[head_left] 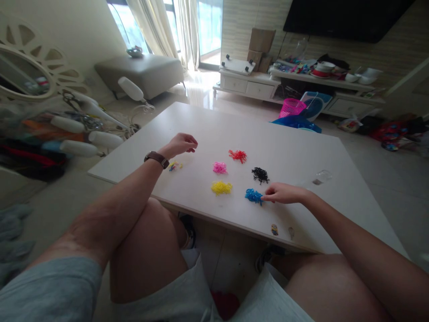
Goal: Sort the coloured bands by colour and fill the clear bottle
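One table is seen. On it, one red pile, one pink pile, one black pile, one yellow pile and one blue pile are counted, five in all, with one mixed pile and one minion figure. Over it, one left hand and one right hand are counted. Beyond it, one television and one basket are seen.

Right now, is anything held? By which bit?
Can't tell for either: the right hand touches the blue pile at its right edge; the left hand is curled.
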`<state>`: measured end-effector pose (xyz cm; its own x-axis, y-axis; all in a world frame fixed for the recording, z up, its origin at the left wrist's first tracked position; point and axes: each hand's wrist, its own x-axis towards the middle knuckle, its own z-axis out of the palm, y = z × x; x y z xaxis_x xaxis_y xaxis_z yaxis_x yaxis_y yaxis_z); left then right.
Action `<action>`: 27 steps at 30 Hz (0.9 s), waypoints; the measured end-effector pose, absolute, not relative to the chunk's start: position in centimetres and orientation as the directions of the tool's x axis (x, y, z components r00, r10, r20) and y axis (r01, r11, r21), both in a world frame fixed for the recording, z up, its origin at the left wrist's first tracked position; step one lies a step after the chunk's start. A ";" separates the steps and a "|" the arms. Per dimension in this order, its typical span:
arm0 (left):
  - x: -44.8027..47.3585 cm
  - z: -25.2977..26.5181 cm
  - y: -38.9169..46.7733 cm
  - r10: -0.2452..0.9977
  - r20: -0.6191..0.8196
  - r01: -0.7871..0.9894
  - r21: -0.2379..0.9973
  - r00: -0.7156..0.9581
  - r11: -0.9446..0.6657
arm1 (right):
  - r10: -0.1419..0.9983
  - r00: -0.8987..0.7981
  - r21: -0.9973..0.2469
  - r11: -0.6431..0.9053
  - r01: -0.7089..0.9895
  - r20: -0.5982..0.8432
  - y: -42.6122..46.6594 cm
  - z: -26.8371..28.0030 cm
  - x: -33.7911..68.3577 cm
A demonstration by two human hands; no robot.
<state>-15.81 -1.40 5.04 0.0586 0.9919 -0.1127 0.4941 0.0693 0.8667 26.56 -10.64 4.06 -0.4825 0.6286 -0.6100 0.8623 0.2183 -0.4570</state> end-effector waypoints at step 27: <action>-21.1 3.1 -2.0 0.824 -0.526 0.746 0.458 -0.212 0.484 | 0.683 -0.483 -0.416 0.279 0.866 -0.547 -10.3 3.4 27.2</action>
